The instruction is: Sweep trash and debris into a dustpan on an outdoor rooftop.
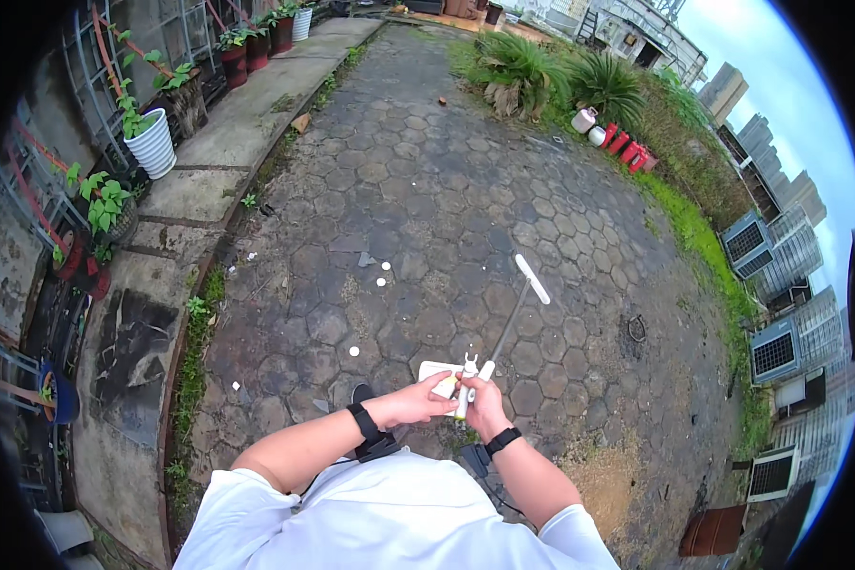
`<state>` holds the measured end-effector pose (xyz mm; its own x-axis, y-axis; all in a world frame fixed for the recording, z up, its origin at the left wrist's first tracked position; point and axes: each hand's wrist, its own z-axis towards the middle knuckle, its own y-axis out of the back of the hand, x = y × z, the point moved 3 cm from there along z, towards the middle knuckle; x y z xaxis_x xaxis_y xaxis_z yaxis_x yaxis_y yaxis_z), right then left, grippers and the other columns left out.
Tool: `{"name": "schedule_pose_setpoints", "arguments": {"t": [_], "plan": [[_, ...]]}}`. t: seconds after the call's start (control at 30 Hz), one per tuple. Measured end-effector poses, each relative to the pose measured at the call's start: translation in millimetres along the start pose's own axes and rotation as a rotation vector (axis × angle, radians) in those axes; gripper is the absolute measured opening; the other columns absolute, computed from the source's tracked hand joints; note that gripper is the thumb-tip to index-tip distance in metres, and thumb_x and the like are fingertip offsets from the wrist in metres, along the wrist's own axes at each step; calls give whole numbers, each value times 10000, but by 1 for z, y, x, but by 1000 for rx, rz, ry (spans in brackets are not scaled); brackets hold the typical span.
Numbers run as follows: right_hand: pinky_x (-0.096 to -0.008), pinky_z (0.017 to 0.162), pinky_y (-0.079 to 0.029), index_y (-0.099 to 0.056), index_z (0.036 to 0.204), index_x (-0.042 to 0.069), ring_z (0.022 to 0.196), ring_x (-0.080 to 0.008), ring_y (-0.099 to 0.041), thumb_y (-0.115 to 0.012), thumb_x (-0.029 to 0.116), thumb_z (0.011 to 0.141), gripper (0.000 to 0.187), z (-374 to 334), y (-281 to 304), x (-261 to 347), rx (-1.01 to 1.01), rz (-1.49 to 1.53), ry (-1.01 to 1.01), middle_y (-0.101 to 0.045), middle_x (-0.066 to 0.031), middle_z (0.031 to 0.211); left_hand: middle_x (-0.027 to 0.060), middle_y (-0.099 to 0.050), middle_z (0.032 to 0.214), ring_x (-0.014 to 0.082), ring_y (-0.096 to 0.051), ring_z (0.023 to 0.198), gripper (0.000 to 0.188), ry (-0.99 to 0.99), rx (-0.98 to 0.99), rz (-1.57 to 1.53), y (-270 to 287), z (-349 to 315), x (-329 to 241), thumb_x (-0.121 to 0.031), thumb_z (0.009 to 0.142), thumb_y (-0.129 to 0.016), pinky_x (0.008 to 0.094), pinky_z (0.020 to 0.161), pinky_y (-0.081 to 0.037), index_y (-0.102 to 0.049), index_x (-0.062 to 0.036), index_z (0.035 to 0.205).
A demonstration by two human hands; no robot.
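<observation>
**Two hands on a white mop handle over a paved rooftop terrace**

A terrace of grey hexagonal paving stones [427, 190] fills the view, damp-looking and mossy at the joints. A concrete ledge [247, 123] runs along its left side, and potted plants stand there, among them a white ribbed pot [152, 144] with a green shoot and darker red pots [256, 47] farther back. On the far right, spiky green shrubs [551, 76] grow beside a strip of grass [703, 237], with a row of red containers [627, 147] at its edge. Air-conditioning units [774, 351] and tall buildings lie beyond the right edge under a pale sky. Small white scraps [382, 281] dot the paving.

The person wears a white shirt [389, 522] and stands looking down. Both hands meet just in front of the body. The left hand [418, 401], with a black band on its wrist, has its fingers curled and pinches the top of a white mop handle [473, 375]. The right hand [484, 410], also with a black wristband, is wrapped around the same handle just beside the left, fingers closed on it. The hands touch or nearly touch; it is hard to tell at this size.

From the hands a thin grey pole [508, 328] slants up and away to a flat white mop head [532, 278] resting on the paving. A white flat piece [437, 373] shows just behind the left fingers; what it is cannot be made out.
</observation>
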<state>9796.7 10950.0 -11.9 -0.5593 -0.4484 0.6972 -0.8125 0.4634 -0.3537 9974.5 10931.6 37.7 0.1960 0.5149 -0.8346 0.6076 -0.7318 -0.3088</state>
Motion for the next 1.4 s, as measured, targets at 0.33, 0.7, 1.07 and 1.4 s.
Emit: {"name": "schedule_pose_setpoints", "arguments": {"t": [0.33, 0.7, 1.07, 1.4], "plan": [[-334, 705, -537, -582, 1061, 26, 836, -177, -645, -488, 80, 945, 159, 173, -187, 110, 245, -416, 143, -656, -77, 961, 140, -447, 1371, 248, -452, 1259, 673, -133, -377, -314, 190, 123, -129, -328, 984, -562, 481, 942, -471, -169, -186, 1511], [-311, 818, -508, -500, 1156, -26, 1024, -192, -645, -599, 52, 850, 330, 430, -215, 273, 500, -454, -90, -646, -141, 1155, -37, -472, 719, 54, -386, 493, 454, -249, -937, 73, 425, 282, -237, -174, 995, -517, 234, 408, -300, -364, -201, 1422], [-324, 673, -570, -500, 1106, -82, 826, -230, -702, -645, 33, 833, 330, 620, -89, 400, 198, -868, -323, -667, -176, 998, -18, -539, 917, 63, -493, 692, 371, -235, -1136, -177, 610, 342, -367, 25, 923, -540, 229, 536, -391, -453, -165, 1230], [-324, 629, -570, -636, 934, -58, 750, -223, -696, -633, 35, 834, 136, 774, -82, 471, -232, -770, -565, -685, -121, 865, 157, -564, 1324, 219, -561, 1177, 676, -350, -1233, 29, 819, 500, -433, -48, 904, -611, 319, 996, -426, -291, -95, 1498]]}}
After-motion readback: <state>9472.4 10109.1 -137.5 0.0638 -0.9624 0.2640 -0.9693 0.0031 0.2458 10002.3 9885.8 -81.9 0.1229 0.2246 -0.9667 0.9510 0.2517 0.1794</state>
